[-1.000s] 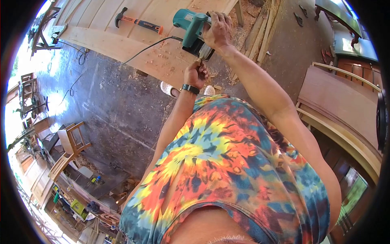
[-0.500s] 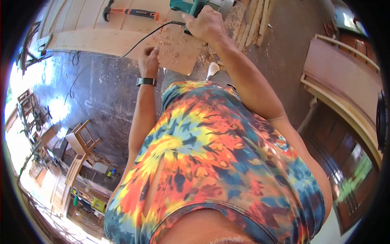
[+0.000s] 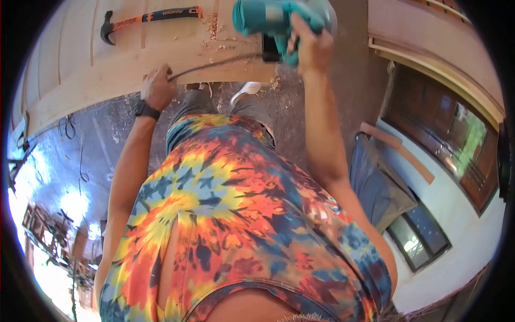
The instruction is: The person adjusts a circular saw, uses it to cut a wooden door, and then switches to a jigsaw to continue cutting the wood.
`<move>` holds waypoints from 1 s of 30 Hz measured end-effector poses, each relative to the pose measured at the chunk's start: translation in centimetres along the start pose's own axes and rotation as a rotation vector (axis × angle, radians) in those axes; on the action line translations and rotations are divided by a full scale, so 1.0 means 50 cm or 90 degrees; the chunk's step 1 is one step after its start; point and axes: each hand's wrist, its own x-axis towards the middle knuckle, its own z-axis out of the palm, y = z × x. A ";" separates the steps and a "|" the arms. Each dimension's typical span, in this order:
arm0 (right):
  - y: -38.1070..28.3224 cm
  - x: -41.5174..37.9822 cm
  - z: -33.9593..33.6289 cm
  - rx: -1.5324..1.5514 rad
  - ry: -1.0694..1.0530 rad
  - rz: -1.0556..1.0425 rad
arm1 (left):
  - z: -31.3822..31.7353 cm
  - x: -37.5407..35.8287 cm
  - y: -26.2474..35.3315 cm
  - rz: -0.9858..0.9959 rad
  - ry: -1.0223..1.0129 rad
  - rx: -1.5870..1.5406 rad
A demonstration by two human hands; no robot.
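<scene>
My right hand [image 3: 315, 51] has its fingers wrapped around the handle of a teal, rounded plastic power tool [image 3: 255, 19], whose barrel points leftward over the panel's edge. My left hand [image 3: 158, 88], nearer my claw hammer, pinches a thin, dark power cord [image 3: 225, 61] running rightward toward the tool. Beyond lies that orange-and-black-handled hammer [image 3: 155, 17], long axis left to right, flat on a pale wooden panel [image 3: 123, 67]. I can't make out its handle lettering or the tool's label.

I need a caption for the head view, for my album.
Right hand gripping a teal power tool, left hand at its cord, hammer on the wood panel.
</scene>
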 end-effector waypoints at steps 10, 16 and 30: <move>0.159 -0.431 -0.074 -0.118 0.115 0.010 | -0.031 -0.017 -0.066 0.251 0.155 0.102; 0.187 -0.469 -0.036 -0.138 0.133 -0.047 | -0.022 -0.012 -0.093 0.271 0.126 0.120; 0.172 -0.433 -0.018 -0.064 0.129 0.024 | 0.003 -0.001 -0.103 0.320 0.218 0.037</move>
